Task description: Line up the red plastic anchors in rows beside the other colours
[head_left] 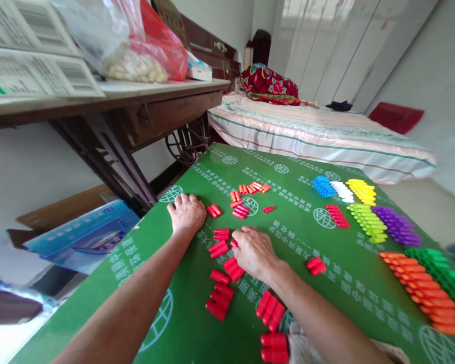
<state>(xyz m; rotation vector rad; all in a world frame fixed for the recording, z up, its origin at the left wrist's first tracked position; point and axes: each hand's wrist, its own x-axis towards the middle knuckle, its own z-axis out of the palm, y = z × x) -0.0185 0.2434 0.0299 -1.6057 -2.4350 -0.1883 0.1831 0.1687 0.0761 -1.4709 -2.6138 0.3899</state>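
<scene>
Head: right grip (253, 248) around red piece (233, 243) (visible end leftward, axis roughly sideways), left hand (188, 213) flat.

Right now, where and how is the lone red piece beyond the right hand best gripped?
Probably pinch the lone red piece mid-length from above, across its near and far sides: slim, it lies roughly sideways on the green tabletop, with nothing touching it.
</scene>
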